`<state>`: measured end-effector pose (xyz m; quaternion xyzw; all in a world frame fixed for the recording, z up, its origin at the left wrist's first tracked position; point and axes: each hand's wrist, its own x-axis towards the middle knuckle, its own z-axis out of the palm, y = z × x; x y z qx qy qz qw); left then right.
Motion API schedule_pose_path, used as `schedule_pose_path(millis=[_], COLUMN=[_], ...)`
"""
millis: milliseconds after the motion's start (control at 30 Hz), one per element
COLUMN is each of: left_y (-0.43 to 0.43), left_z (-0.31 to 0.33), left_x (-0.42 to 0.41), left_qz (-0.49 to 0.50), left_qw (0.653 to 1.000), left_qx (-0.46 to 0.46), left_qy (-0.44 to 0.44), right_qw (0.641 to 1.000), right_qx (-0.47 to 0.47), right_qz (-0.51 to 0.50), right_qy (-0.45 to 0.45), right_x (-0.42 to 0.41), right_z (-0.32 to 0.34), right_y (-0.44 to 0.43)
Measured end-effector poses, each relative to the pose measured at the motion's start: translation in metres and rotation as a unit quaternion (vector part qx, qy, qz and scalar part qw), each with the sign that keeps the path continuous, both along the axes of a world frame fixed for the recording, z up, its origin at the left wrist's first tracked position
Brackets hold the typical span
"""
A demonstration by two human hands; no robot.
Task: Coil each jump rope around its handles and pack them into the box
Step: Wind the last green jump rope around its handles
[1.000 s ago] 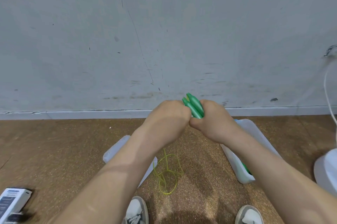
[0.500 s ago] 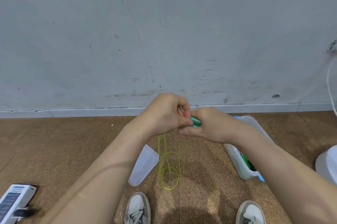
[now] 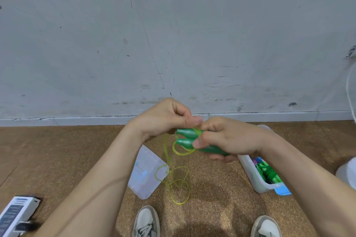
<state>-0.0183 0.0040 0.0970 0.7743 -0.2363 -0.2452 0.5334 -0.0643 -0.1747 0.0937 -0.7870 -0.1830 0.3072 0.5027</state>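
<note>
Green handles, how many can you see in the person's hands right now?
2. The upper handle and the lower handle lie side by side in the right hand, tapered ends pointing toward the left hand. More may be hidden in the box.

The lid [image 3: 146, 173] lies left of the loose rope [image 3: 176, 182], the box [image 3: 258, 177] to its right, both before the wall [image 3: 173, 34].
</note>
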Motion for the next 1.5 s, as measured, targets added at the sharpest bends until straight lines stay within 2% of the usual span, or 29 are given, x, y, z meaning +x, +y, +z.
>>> schedule_pose_path(millis=[67,167,267,333,433,500,533,600,633,733,800,867,933,1000,1167,1233,1333,1433,1500], left_y=[-0.005,-0.016,-0.023,-0.025,-0.027,-0.026,-0.025,-0.024,-0.023,-0.026,-0.03,-0.032,-0.03,-0.023,-0.005,-0.004,-0.006,-0.002,0.001], left_z=[-0.001,-0.003,-0.015,-0.023,-0.021,-0.016,-0.017,-0.014,-0.013,-0.005,-0.001,0.001,0.001,0.003,0.006,0.005,0.006,0.009,0.01], left_x=[-0.003,-0.007,-0.006,-0.005,-0.005,-0.009,-0.009,-0.014,-0.016,-0.021,-0.027,-0.028,-0.025,-0.018,-0.006,-0.007,-0.007,-0.005,-0.004], left_qz=[0.009,0.046,0.074,0.085,0.114,0.116,0.096,0.041,0.018,-0.01,-0.023,-0.022,-0.028,-0.031,0.008,0.016,0.056,0.034,0.005], left_qw=[0.998,0.985,0.977,0.983,0.992,0.986,0.966,0.887,0.849,0.779,0.752,0.743,0.76,0.802,0.869,0.903,0.958,0.973,0.984], left_qx=[-0.039,-0.082,-0.104,-0.071,-0.015,0.075,0.149,0.304,0.342,0.377,0.377,0.345,0.298,0.239,0.155,0.124,0.086,0.095,0.075], left_qy=[0.056,0.143,0.17,0.147,0.048,-0.096,-0.188,-0.346,-0.402,-0.5,-0.54,-0.573,-0.577,-0.547,-0.47,-0.411,-0.269,-0.208,-0.162], right_qw=[0.998,0.994,0.981,0.963,0.944,0.932,0.924,0.906,0.901,0.901,0.904,0.907,0.914,0.926,0.95,0.953,0.954,0.956,0.968], right_qx=[0.052,0.077,0.135,0.175,0.16,0.107,0.066,-0.012,-0.037,-0.064,-0.087,-0.131,-0.18,-0.209,-0.192,-0.185,-0.176,-0.173,-0.133], right_qz=[-0.023,-0.059,-0.134,-0.198,-0.281,-0.332,-0.352,-0.377,-0.384,-0.379,-0.36,-0.325,-0.275,-0.211,-0.087,-0.073,-0.081,-0.08,-0.085], right_qy=[-0.01,-0.041,-0.046,-0.044,-0.06,-0.101,-0.135,-0.19,-0.2,-0.202,-0.215,-0.233,-0.237,-0.235,-0.231,-0.227,-0.23,-0.223,-0.195], right_x=[-0.001,-0.002,0.0,0.003,0.01,0.017,0.022,0.03,0.032,0.034,0.033,0.031,0.027,0.022,0.007,0.002,-0.003,-0.008,-0.012], right_z=[0.001,0.0,0.0,0.002,0.0,-0.008,-0.013,-0.019,-0.021,-0.024,-0.025,-0.025,-0.022,-0.018,-0.003,0.005,0.014,0.019,0.021], right_y=[0.0,0.0,0.0,-0.004,-0.009,-0.012,-0.014,-0.02,-0.023,-0.028,-0.027,-0.025,-0.024,-0.023,-0.016,-0.013,-0.013,-0.011,-0.01])
